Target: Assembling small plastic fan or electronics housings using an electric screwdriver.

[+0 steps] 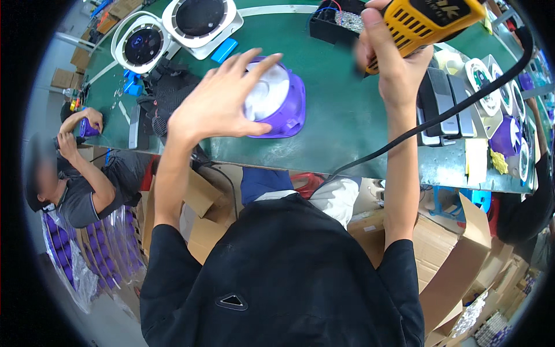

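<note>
My left hand (217,104) is spread over a purple plastic housing (295,107) on the green table. Its thumb lies along the near side and its fingers reach across the far side. A round white part (269,92), blurred, sits in the housing's top, partly hidden by the hand. My right hand (399,69) is wrapped round a yellow power tool (410,26) with black vent slots, raised above the table at the upper right. The tool's working end cannot be made out.
Two white fan-like units (199,23) stand at the far left near blue blocks (224,51) and black mesh pieces (173,92). A black tray (332,29) holds small metal parts. A black cable (428,124) crosses my right forearm. Grey boxes (439,104) stand right. A co-worker (87,185) sits left.
</note>
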Available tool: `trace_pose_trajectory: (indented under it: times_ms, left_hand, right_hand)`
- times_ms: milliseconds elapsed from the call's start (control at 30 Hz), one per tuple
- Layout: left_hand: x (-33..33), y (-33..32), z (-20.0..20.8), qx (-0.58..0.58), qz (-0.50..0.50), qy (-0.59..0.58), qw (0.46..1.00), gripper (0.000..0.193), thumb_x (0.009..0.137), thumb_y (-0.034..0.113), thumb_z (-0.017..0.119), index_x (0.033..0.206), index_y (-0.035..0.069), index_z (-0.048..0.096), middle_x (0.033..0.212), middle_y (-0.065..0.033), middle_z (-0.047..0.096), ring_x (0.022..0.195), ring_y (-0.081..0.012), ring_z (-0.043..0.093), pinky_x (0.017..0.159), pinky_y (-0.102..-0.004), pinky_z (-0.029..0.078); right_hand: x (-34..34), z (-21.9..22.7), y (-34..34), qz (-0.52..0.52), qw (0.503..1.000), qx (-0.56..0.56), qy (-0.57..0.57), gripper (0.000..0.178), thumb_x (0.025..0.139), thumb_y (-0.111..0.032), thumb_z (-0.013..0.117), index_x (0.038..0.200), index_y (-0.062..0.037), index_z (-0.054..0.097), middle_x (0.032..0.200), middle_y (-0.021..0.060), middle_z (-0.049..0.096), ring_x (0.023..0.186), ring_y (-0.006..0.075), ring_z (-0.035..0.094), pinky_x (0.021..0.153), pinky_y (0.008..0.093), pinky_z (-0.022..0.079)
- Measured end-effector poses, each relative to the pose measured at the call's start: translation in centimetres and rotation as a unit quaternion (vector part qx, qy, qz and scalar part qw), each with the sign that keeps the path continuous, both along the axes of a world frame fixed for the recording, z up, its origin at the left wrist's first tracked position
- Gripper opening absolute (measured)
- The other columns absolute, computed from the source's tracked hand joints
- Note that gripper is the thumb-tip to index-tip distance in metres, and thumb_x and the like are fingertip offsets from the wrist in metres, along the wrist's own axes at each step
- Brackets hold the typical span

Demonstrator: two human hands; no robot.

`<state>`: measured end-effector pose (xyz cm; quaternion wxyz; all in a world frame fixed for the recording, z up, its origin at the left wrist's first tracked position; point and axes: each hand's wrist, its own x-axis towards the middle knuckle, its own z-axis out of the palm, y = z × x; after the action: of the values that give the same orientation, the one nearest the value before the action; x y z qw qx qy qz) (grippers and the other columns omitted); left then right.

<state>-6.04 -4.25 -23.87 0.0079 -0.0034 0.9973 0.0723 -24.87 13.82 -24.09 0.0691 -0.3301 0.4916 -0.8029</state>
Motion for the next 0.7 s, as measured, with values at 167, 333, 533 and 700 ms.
trace_pose_trajectory:
  times_ms: [167, 333, 533, 700]
  left_hand:
    - [-0.2, -2.3, 1.9, -0.047, -0.103, -0.054, 0.992, 0.104, 0.065, 0.036, 0.083, 0.157, 0.02, 0.037, 0.163, -0.0201, 0.032, 0.146, -0.0475, 0.036, 0.116, -0.0524, 0.04]
    - [0.3, 0.1, 0.5, 0.041, 0.166, -0.029, 0.985, 0.095, 0.075, 0.045, 0.075, 0.159, 0.024, 0.035, 0.159, -0.0264, 0.035, 0.145, -0.049, 0.036, 0.117, -0.0515, 0.037]
    - [-0.7, -1.8, -0.5, 0.045, 0.013, 0.014, 0.999, 0.095, 0.077, 0.049, 0.076, 0.159, 0.021, 0.036, 0.16, -0.0218, 0.035, 0.145, -0.0471, 0.036, 0.118, -0.0525, 0.035]
    - [-1.4, -0.3, -3.7, -0.038, 0.021, 0.113, 0.993, 0.09, 0.072, 0.048, 0.076, 0.153, 0.022, 0.046, 0.153, -0.0148, 0.041, 0.139, -0.0383, 0.041, 0.111, -0.0521, 0.039]
  right_hand:
    - [-0.3, -2.6, 0.5, 0.047, 0.998, 0.01, 0.034, 0.023, 0.088, -0.019, 0.084, 0.101, -0.0037, 0.072, 0.084, -0.0006, 0.072, 0.073, 0.0068, 0.067, 0.064, 0.0213, 0.052]
    - [0.7, -2.6, -0.1, 0.064, 0.996, 0.018, 0.052, 0.029, 0.086, -0.022, 0.086, 0.103, -0.0018, 0.073, 0.091, 0.0021, 0.075, 0.083, 0.0081, 0.069, 0.073, 0.0234, 0.055]
    - [1.5, -2.3, -2.0, 0.12, 0.992, -0.001, 0.042, 0.029, 0.088, -0.024, 0.084, 0.102, -0.0017, 0.073, 0.093, 0.0029, 0.075, 0.084, 0.0087, 0.07, 0.075, 0.025, 0.056]
    - [2.3, -1.2, -3.9, 0.072, 0.995, -0.04, 0.054, 0.025, 0.088, -0.019, 0.082, 0.104, -0.0029, 0.072, 0.09, 0.0009, 0.074, 0.083, 0.007, 0.069, 0.074, 0.0247, 0.055]
